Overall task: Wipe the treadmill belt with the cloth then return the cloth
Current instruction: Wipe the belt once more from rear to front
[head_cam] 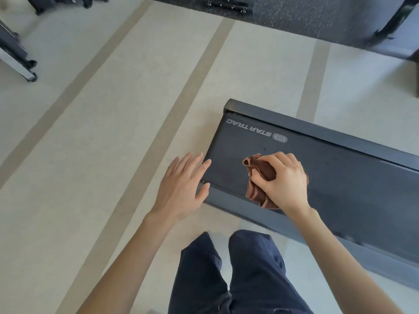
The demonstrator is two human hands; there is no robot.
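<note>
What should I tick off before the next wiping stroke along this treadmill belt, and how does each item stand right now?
1. Grip on cloth: right hand holds the bunched brown cloth. Ok.
2. Cloth on treadmill belt: it appears to rest on the belt near the STAR TRAC logo. Ok.
3. Left hand out of the path: open, fingertips at the belt's end edge, apart from the cloth. Ok.
4. Which stretch is already wiped: no visible marks. Cannot tell.
5. Place to return the cloth: not in view. Cannot tell.
</note>
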